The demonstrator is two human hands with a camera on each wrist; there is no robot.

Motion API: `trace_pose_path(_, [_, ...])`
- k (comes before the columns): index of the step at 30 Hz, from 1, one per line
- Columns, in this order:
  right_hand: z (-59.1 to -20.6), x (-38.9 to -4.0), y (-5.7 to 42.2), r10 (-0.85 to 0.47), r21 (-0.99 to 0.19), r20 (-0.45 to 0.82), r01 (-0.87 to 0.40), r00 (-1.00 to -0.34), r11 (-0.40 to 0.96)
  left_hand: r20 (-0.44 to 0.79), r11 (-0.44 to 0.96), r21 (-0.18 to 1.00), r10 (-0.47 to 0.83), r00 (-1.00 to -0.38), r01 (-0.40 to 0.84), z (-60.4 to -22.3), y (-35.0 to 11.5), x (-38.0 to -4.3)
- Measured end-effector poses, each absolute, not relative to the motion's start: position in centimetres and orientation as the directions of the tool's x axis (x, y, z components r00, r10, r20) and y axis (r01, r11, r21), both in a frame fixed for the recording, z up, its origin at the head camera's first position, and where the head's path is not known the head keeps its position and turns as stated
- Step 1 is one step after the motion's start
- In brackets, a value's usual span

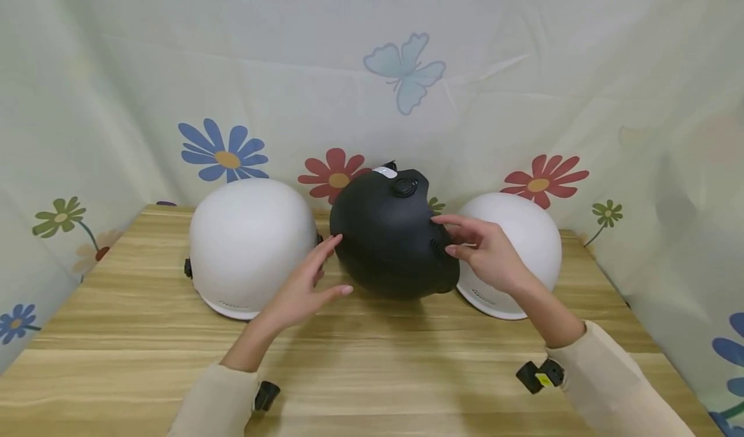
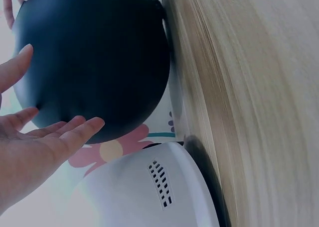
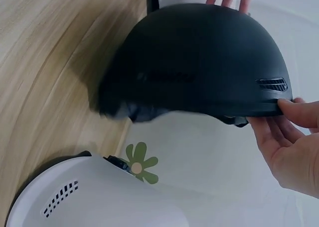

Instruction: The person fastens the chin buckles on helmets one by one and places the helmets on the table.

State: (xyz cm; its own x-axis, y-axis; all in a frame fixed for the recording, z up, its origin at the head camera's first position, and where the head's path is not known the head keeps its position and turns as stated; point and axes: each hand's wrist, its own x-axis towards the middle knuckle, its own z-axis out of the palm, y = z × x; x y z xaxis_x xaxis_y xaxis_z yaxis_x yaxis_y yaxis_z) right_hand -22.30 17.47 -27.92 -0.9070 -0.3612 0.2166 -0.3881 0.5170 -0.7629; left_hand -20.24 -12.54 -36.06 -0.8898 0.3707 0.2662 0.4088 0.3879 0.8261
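Note:
A black helmet (image 1: 386,243) is tipped on its side between two white ones, its open underside toward the right. My right hand (image 1: 491,253) pinches its rim close to a small slotted vent (image 3: 272,84), with the thumb on the outer shell and the fingers under the edge. On the other side my left hand (image 1: 299,292) has its fingers extended, fingertips right at the shell's left side and the thumb spread away. A round black fitting (image 1: 405,186) and a pale label (image 1: 385,172) show near the helmet's upper end.
One white helmet (image 1: 247,243) stands at the left, close beside my left hand. Another white helmet (image 1: 537,243) sits at the right, partly behind my right hand. All are on a wood-grain table (image 1: 372,372), before a cloth (image 1: 290,88) printed with flowers and a butterfly.

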Motion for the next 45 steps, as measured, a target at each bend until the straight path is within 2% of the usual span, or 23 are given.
trace_pose_path(8, [-27.9, -22.2, 18.5, -0.272, -0.856, 0.170, -0.279, -0.947, 0.435, 0.257, 0.418, 0.817, 0.352, -0.900, 0.397, -35.9, -13.2, -20.2])
trace_pose_path(14, [-29.0, -22.2, 19.6, -0.254, -0.959, 0.111, -0.171, -0.961, 0.227, 0.248, 0.429, 0.814, 0.354, -0.902, 0.392, -36.0, -13.3, -20.3])
trace_pose_path(18, [-29.7, -22.2, 20.2, -0.286, -0.988, 0.067, -0.104, -0.956, 0.117, 0.245, 0.431, 0.813, 0.356, -0.902, 0.391, -36.2, -13.3, -20.4])
trace_pose_path(27, [-30.5, -22.4, 20.9, -0.442, -0.999, 0.033, -0.033, -0.896, -0.007, 0.243, 0.417, 0.820, 0.368, -0.897, 0.393, -36.5, -13.1, -20.6])
trace_pose_path(33, [-30.3, -22.6, 20.8, -0.464, -0.998, 0.048, -0.028, -0.884, -0.050, 0.225, 0.410, 0.828, 0.381, -0.897, 0.382, -36.6, -13.2, -20.5])
trace_pose_path(45, [-29.9, -22.6, 20.6, -0.498, -0.999, -0.011, 0.031, -0.867, -0.032, 0.188, 0.401, 0.847, 0.387, -0.903, 0.348, -36.8, -13.3, -20.6])
